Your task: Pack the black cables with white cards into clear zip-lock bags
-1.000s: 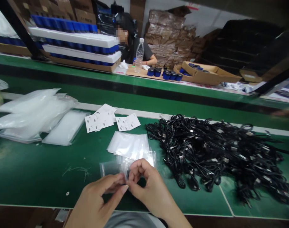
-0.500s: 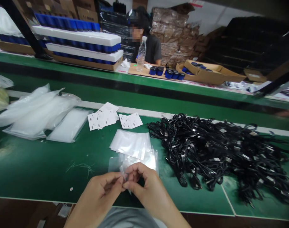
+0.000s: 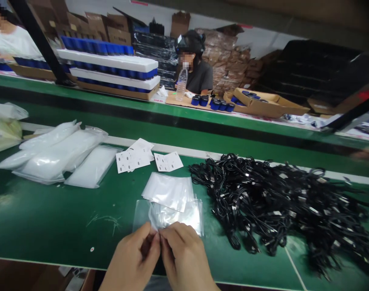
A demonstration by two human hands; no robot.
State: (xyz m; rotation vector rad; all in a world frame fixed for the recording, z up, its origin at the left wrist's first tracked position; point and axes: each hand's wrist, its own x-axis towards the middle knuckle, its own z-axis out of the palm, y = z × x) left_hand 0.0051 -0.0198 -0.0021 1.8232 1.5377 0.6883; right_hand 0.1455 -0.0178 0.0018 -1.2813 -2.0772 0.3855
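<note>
The left hand (image 3: 130,256) and right hand (image 3: 184,258) now sit lower at bottom centre than half a second ago, drawn in toward the near bench edge. Their fingers are narrow, curled and meeting at the centre, with the fingertips (image 3: 155,235) almost touching; what they pinch is hidden, though they press on a clear plastic bag (image 3: 141,215) lying on a small stack of similar bags (image 3: 180,218). Just above lies a second stack of clear bags (image 3: 168,192). Upper left of these are three hole-punched white cards (image 3: 148,159), two overlapping and one apart. Further left are at least three white-filled poly bags (image 3: 93,166). To the right spreads one heap of black cables (image 3: 272,206). Across the green workbench (image 3: 45,226), a co-worker (image 3: 199,76) sits behind five blue-capped jars (image 3: 215,104).
</note>
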